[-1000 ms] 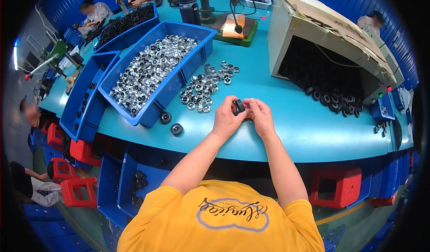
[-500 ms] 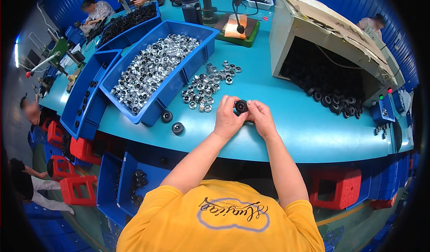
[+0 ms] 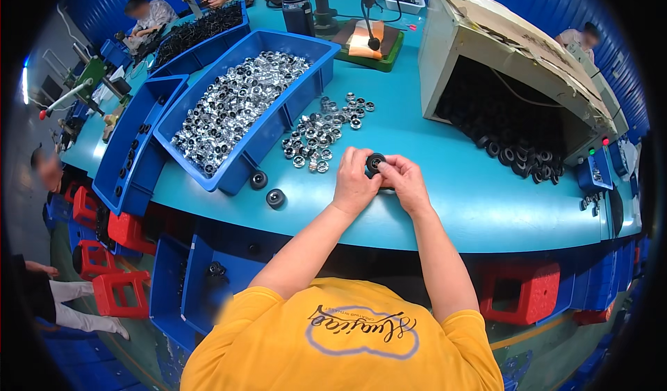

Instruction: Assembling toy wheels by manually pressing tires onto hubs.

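Note:
Over the front part of the turquoise table, my left hand (image 3: 356, 181) and my right hand (image 3: 405, 181) meet around one small wheel with a black tyre (image 3: 375, 162). The fingers of both hands are closed on its rim, and its dark hub faces up. Just beyond my hands lies a loose pile of shiny silver wheel hubs (image 3: 318, 132). To the left, two black-tyred wheels (image 3: 276, 198) rest on the table near its front edge. A large blue bin (image 3: 257, 156) full of silver hubs stands behind them.
At the right, a cream box-shaped housing (image 3: 434, 78) spills black rubber tyres (image 3: 517, 156) from its opening. A green-based press (image 3: 381, 63) stands at the back. A narrow blue bin (image 3: 110, 175) holds several wheels at the left. Red stools (image 3: 121, 295) and co-workers are around the table.
The wheel between my hands has tilted and moved very slightly up, with my right fingers shifted on its rim. At the lower left, a person's legs have moved a little.

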`<state>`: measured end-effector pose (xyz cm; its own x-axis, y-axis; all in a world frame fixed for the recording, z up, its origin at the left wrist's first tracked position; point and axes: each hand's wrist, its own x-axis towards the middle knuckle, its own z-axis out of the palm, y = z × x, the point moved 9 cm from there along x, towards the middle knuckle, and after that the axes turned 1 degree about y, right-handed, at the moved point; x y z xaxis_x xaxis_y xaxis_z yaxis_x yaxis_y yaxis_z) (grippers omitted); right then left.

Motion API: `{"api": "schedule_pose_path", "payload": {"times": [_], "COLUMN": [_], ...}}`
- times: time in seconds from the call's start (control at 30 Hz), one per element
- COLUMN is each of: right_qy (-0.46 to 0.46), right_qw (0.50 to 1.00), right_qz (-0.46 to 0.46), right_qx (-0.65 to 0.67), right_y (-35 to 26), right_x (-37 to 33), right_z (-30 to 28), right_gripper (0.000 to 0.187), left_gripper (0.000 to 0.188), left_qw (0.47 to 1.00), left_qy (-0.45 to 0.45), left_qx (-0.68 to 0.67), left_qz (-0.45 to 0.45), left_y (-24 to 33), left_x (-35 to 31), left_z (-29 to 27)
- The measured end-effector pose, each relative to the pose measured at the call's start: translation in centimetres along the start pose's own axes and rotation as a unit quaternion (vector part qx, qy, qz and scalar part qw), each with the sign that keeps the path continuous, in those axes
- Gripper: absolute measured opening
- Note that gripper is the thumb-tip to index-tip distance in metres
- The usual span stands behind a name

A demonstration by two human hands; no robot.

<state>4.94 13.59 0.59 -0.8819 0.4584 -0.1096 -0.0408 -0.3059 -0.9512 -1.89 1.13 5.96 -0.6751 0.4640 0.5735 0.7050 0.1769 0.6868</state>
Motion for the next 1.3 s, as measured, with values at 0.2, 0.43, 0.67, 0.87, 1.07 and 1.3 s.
{"api": "schedule_pose_path", "payload": {"times": [0.2,0.43,0.67,0.87,1.07,1.3], "right_qy": [-0.013,0.053,0.083,0.04,0.051,0.078], "right_qw": [1.0,0.998,0.994,0.986,0.987,0.979], "right_qz": [0.004,-0.028,-0.023,-0.031,-0.034,-0.074], "right_qx": [0.014,0.004,-0.068,-0.157,-0.15,-0.175], "right_y": [-0.1,0.2,0.4,1.1,1.0,-0.1], "right_x": [0.0,0.6,0.5,0.8,0.5,-0.1], "right_z": [-0.1,-1.2,-1.9,0.1,-0.3,-1.5], "right_gripper": [0.033,0.033,0.033,0.026,0.023,0.02], "left_gripper": [0.038,0.033,0.043,0.052,0.053,0.04], "left_qw": [0.999,1.0,0.992,0.95,0.94,0.953], "left_qy": [-0.004,-0.011,-0.025,-0.067,-0.057,-0.055], "left_qx": [-0.026,-0.025,0.113,0.295,0.324,0.293], "left_qz": [-0.024,0.009,0.055,-0.081,-0.091,0.049], "left_y": [0.0,1.6,3.0,-3.9,-5.1,-1.3], "left_x": [0.2,0.6,0.8,-0.9,-2.7,-0.9], "left_z": [-0.1,-1.3,-8.6,-15.9,-16.9,-11.6]}}
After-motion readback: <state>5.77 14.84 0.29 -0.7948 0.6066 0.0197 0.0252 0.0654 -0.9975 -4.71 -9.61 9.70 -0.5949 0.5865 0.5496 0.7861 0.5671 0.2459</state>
